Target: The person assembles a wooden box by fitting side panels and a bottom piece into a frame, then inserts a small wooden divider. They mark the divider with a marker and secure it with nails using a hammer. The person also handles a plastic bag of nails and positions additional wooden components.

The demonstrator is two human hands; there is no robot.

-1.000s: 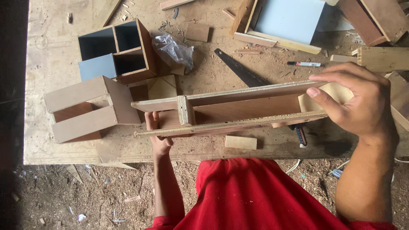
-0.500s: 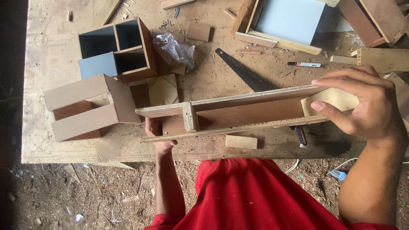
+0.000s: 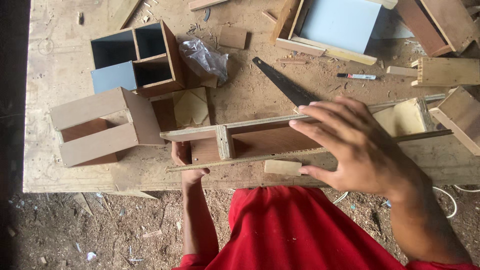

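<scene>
Right hand (image 3: pixel 357 147): nearest the camera, raised above the near edge of the workbench (image 3: pixel 55 65); palm down, fingers spread and open, fingertips lying on the upper rail of the long wooden frame (image 3: pixel 260 140), thumb low beside the small wood block (image 3: pixel 283 167). It clamps nothing.
Left hand (image 3: pixel 186 157): forearm comes up from the near edge; the hand goes under the left end of the long wooden frame, fingers curled round its lower part, gripping it; most of the fingers are hidden.
Long wooden frame: lies along the near edge, left to right, slightly tilted; two pale rails, a brown panel between them, a short cross piece near the left end.
Small wood block: pale, on the near edge, just below the frame.
Slatted box (image 3: pixel 102 127): near left part of the workbench, brown with pale slats, just left of the frame's end.
Saw blade (image 3: pixel 285 87): dark, middle of the workbench, slanting towards the frame.
Marker pen (image 3: pixel 356 76): white with a red end, right of centre, beyond the frame.
Plastic bag (image 3: pixel 202 57): grey, crumpled, beside the compartment box.
Compartment box (image 3: pixel 134 59): far left, brown walls, dark cells, one light blue face.
Blue-panelled tray (image 3: pixel 335 25): far edge, light blue panel in a wooden rim.
</scene>
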